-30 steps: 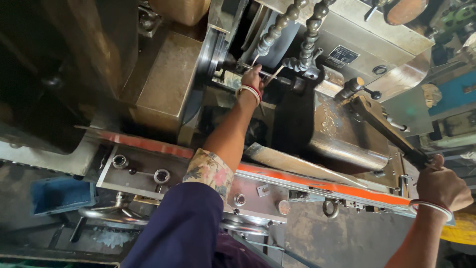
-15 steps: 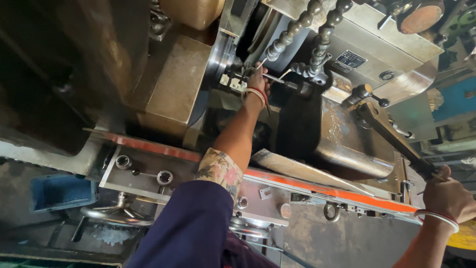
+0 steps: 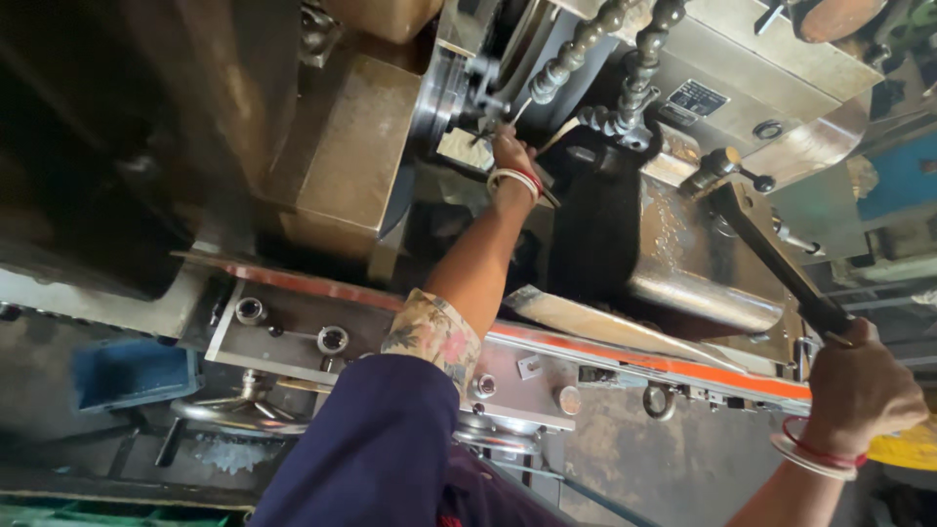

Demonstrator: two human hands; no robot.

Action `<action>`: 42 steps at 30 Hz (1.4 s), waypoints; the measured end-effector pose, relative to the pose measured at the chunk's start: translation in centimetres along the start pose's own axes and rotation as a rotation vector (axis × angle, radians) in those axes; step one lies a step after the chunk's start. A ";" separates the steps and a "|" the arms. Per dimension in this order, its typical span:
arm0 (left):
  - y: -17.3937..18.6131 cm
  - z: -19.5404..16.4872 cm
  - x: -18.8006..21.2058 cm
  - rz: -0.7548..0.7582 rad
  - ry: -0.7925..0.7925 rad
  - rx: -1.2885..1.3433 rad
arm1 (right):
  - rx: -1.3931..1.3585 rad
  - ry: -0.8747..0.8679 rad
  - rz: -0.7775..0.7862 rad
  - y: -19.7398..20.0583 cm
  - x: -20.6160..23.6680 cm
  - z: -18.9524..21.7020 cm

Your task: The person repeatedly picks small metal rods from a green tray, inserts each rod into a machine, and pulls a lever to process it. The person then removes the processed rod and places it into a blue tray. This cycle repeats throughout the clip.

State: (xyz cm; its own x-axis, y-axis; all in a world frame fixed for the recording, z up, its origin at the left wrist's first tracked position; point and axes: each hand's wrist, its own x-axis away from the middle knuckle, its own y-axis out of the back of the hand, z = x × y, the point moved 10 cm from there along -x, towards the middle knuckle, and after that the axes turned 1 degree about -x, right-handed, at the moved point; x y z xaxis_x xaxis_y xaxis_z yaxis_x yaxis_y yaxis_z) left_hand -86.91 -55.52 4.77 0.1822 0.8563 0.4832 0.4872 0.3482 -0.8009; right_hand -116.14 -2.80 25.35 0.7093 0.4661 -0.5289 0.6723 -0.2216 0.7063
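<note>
The left hand point(image 3: 509, 154) reaches deep into the lathe, right against the round chuck point(image 3: 441, 93). Its fingers are drawn together around a small pale workpiece point(image 3: 467, 148) that sits just at the chuck's face; the fingertips are hidden behind the knuckles, so how tightly they pinch cannot be told. A white and red bangle rings the wrist just below the chuck, and a floral cuff point(image 3: 429, 337) and dark blue sleeve point(image 3: 376, 444) cover the upper arm.

The right hand point(image 3: 859, 390) is well apart from the chuck, far to its right and lower. It is closed in a full fist around the end of a long dark lever handle point(image 3: 771, 259), which runs up and leftward toward the grey machine housing point(image 3: 742, 98) beside the chuck. Red and white bangles circle that wrist.

Two segmented coolant hoses point(image 3: 625, 73) hang just right of the chuck. Below the chuck runs an orange-striped rail point(image 3: 634, 359), with a steel plate point(image 3: 293, 332) carrying bolts under it, and a blue bin point(image 3: 122, 371) lies far below and left.
</note>
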 end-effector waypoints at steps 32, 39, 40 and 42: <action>0.0 -1.0 1.4 0.025 0.169 0.415 | -0.088 -0.010 0.135 0.2 -1.2 -0.6; 0.2 -1.7 2.3 0.007 0.116 0.390 | -0.526 0.123 -0.038 6.1 0.6 1.0; 0.2 -1.6 2.0 0.011 0.134 0.353 | -0.550 0.190 -0.110 7.8 1.0 1.8; 0.6 -1.2 1.4 0.012 0.168 0.267 | -0.547 0.136 -0.156 10.2 2.4 1.9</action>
State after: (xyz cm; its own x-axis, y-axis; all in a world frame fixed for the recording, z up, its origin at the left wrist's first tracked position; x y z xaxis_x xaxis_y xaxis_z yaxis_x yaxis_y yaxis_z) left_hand -85.36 -54.57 5.38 0.3366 0.7937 0.5067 0.2462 0.4452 -0.8609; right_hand -107.22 -5.57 30.40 0.5527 0.5715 -0.6065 0.5334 0.3165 0.7844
